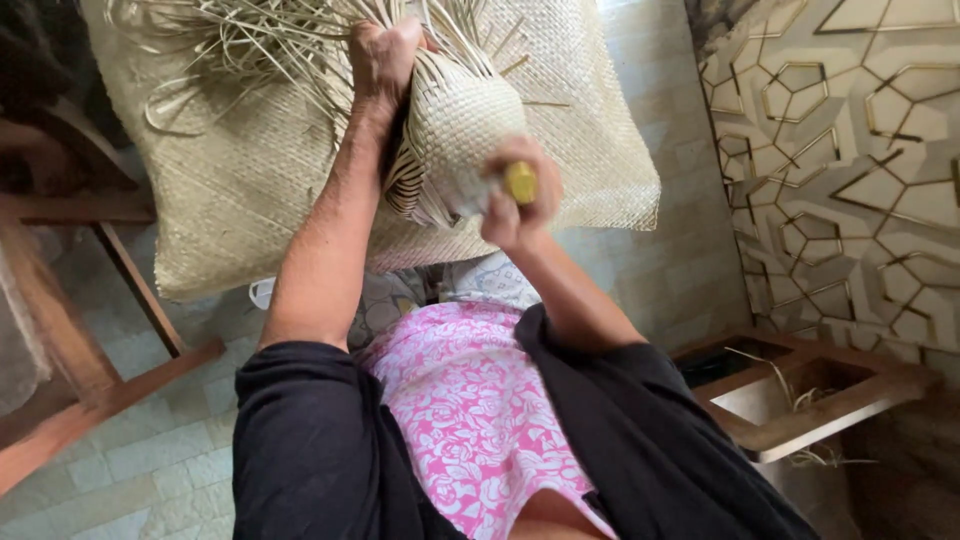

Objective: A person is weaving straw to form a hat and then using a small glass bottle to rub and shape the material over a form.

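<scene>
A small rounded woven piece (455, 130) of pale straw sat at the centre of the view, held up over the person's lap. The left hand (385, 60) gripped its far upper edge, fingers curled tight together among loose straw ends (230, 40). The right hand (515, 195) pressed against its near side, fingers closed round a yellow handle (520, 182). Behind it lay a large flat woven mat (240, 170), spreading left and right. Below was a pale tiled floor (140, 460). A wooden frame (90, 370) stood at the left, a low wooden box (810, 395) near right, and a wall (850, 150) with gold geometric lines far right.
</scene>
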